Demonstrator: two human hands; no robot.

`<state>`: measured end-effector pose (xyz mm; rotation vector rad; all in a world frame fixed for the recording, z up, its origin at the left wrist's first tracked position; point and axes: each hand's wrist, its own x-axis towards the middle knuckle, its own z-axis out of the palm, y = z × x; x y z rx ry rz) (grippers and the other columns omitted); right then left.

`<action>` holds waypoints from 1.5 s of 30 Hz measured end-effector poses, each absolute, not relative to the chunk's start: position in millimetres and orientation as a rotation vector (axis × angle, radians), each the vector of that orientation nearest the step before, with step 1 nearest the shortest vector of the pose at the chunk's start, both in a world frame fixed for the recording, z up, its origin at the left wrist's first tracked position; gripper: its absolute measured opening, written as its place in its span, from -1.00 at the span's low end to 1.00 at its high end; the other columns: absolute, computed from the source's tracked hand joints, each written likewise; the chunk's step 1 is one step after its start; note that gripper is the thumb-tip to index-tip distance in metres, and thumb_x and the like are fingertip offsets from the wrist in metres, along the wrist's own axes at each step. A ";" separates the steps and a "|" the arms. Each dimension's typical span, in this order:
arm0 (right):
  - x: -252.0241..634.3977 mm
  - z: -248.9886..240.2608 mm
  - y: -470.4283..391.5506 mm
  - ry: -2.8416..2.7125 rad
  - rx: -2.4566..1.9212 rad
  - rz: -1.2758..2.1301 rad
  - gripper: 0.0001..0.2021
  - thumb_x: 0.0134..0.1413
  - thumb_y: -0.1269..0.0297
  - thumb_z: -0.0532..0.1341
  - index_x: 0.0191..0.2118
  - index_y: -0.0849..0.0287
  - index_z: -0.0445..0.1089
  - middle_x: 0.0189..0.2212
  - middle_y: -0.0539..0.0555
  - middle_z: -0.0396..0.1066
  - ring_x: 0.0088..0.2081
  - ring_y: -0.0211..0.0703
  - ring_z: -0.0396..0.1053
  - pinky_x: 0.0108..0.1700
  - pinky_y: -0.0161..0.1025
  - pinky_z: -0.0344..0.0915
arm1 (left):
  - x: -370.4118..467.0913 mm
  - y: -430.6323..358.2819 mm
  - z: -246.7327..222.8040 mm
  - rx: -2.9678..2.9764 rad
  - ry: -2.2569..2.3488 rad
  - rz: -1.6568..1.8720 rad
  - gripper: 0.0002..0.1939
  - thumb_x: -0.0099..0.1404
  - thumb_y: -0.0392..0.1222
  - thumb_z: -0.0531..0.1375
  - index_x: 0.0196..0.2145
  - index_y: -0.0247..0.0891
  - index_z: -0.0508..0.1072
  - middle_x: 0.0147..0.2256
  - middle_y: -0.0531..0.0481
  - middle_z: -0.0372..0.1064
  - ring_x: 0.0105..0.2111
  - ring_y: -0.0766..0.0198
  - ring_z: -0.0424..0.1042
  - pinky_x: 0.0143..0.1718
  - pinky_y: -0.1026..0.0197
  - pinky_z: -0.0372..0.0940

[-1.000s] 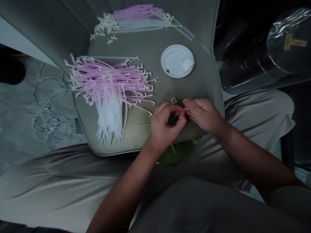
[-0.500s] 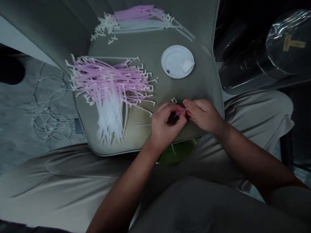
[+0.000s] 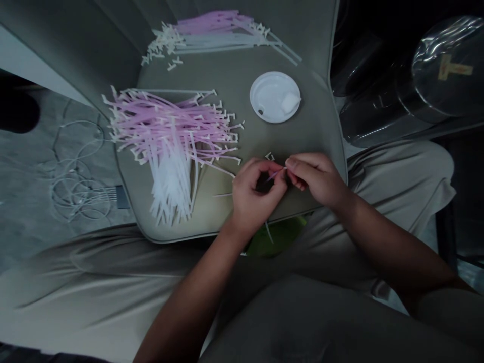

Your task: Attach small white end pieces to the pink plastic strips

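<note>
Over the front of the grey chair seat (image 3: 212, 217), my left hand (image 3: 251, 194) is closed in a pinch on a thin pink tube (image 3: 272, 175). Fingertips of my right hand (image 3: 319, 176) meet it at the tube's end, pinched round a small pale piece mostly hidden by the fingers. A small white angled connector (image 3: 269, 157) lies just beyond my hands. To the left is a heap of pink tubes (image 3: 162, 118) with white connectors on their ends, and a bundle of whitish tubes (image 3: 172, 181) rests across it.
A white plastic lid (image 3: 264, 91) holds a folded white pad (image 3: 290, 103). Farther back are more pink tubes (image 3: 215, 20), clear tubes (image 3: 223, 39) and loose white connectors (image 3: 164, 40). Coiled cables (image 3: 81, 194) lie on the floor at left; a shiny dark cylinder (image 3: 446, 75) stands at right.
Both hands have shifted very slightly left, still pinching together at the tube's end. Some right-hand fingers have opened a little below the pinch. The piles look unchanged.
</note>
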<state>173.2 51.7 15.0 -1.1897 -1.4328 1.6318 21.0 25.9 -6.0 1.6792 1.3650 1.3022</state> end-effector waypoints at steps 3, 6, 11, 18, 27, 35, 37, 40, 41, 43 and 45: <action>176.4 16.0 53.0 -1.416 -1.159 1.694 -0.62 0.23 0.14 0.10 -0.59 0.18 0.24 -0.68 -0.09 0.13 -0.59 -0.38 0.09 -0.54 -0.35 0.01 | 20.8 25.9 -5.4 1.698 1.356 1.301 -0.96 0.26 -0.27 0.25 -0.35 -0.21 0.43 -0.43 0.08 0.39 -0.41 0.38 0.35 -0.36 0.29 0.26; 177.8 16.1 52.9 -1.462 -1.154 1.659 -0.69 0.20 0.30 0.07 -0.58 0.18 0.25 -0.66 -0.10 0.14 -0.57 -0.38 0.10 -0.51 -0.36 0.02 | 20.9 26.2 -5.6 1.711 1.349 1.321 -0.95 0.24 -0.30 0.25 -0.35 -0.21 0.42 -0.42 0.08 0.37 -0.40 0.39 0.35 -0.34 0.30 0.26; 178.0 15.6 53.5 -1.514 -1.161 1.641 -0.70 0.20 0.35 0.07 -0.58 0.18 0.24 -0.65 -0.10 0.15 -0.56 -0.39 0.11 -0.48 -0.36 0.05 | 21.9 26.7 -5.7 1.706 1.380 1.334 -0.94 0.23 -0.32 0.23 -0.38 -0.22 0.40 -0.44 0.09 0.34 -0.41 0.39 0.34 -0.33 0.29 0.27; 180.9 16.4 56.5 -1.513 -1.161 1.746 -0.71 0.21 0.34 0.06 -0.56 0.18 0.25 -0.65 -0.10 0.15 -0.57 -0.39 0.11 -0.53 -0.37 0.03 | 20.5 26.2 -8.8 1.671 1.366 1.305 -0.95 0.22 -0.31 0.24 -0.37 -0.22 0.42 -0.44 0.09 0.37 -0.42 0.39 0.34 -0.36 0.30 0.26; 174.8 13.2 53.1 -1.370 -1.197 1.729 -0.58 0.26 0.19 0.05 -0.64 0.16 0.13 -0.70 -0.10 0.07 -0.61 -0.39 0.05 -0.55 -0.34 -0.02 | 20.9 26.1 -8.3 1.710 1.329 1.292 -0.96 0.23 -0.30 0.24 -0.37 -0.21 0.43 -0.43 0.09 0.39 -0.42 0.39 0.36 -0.35 0.30 0.27; 172.3 11.3 49.7 -1.520 -1.257 1.504 -0.49 0.31 -0.04 0.04 -0.60 0.16 0.15 -0.65 -0.10 0.10 -0.56 -0.39 0.06 -0.48 -0.33 0.02 | 22.0 25.2 -9.0 1.716 1.365 1.309 -0.97 0.24 -0.29 0.24 -0.36 -0.22 0.43 -0.44 0.09 0.39 -0.42 0.40 0.36 -0.35 0.30 0.27; 172.0 11.0 49.7 -1.529 -1.253 1.503 -0.49 0.31 -0.05 0.04 -0.59 0.16 0.15 -0.65 -0.10 0.10 -0.55 -0.38 0.07 -0.47 -0.33 0.02 | 22.0 25.6 -8.9 1.722 1.364 1.319 -0.96 0.23 -0.30 0.25 -0.36 -0.22 0.43 -0.44 0.10 0.39 -0.42 0.40 0.36 -0.34 0.31 0.27; 171.4 10.9 50.2 -1.539 -1.241 1.495 -0.49 0.31 -0.06 0.03 -0.60 0.16 0.14 -0.65 -0.09 0.08 -0.54 -0.37 0.07 -0.48 -0.32 0.01 | 21.9 26.0 -8.6 1.726 1.360 1.323 -0.94 0.21 -0.33 0.25 -0.37 -0.23 0.43 -0.44 0.11 0.39 -0.42 0.41 0.36 -0.33 0.31 0.27; 171.2 11.1 50.4 -1.539 -1.240 1.494 -0.49 0.30 -0.06 0.04 -0.60 0.16 0.13 -0.65 -0.09 0.08 -0.54 -0.37 0.06 -0.48 -0.32 0.00 | 21.8 26.1 -8.5 1.730 1.358 1.322 -0.94 0.21 -0.33 0.25 -0.38 -0.23 0.43 -0.45 0.11 0.38 -0.42 0.41 0.36 -0.33 0.32 0.27; 171.2 11.8 51.1 -1.540 -1.231 1.501 -0.49 0.30 -0.06 0.04 -0.60 0.15 0.13 -0.65 -0.10 0.07 -0.54 -0.37 0.06 -0.49 -0.32 0.00 | 21.7 26.3 -8.1 1.728 1.353 1.319 -0.93 0.21 -0.34 0.26 -0.38 -0.23 0.43 -0.45 0.12 0.38 -0.42 0.41 0.35 -0.33 0.32 0.27; 171.6 12.5 52.0 -1.554 -1.214 1.513 -0.49 0.30 -0.05 0.04 -0.61 0.15 0.11 -0.66 -0.10 0.05 -0.55 -0.37 0.06 -0.49 -0.32 -0.01 | 21.6 26.8 -7.5 1.714 1.343 1.316 -0.93 0.21 -0.34 0.25 -0.39 -0.23 0.43 -0.45 0.12 0.39 -0.42 0.41 0.36 -0.34 0.32 0.26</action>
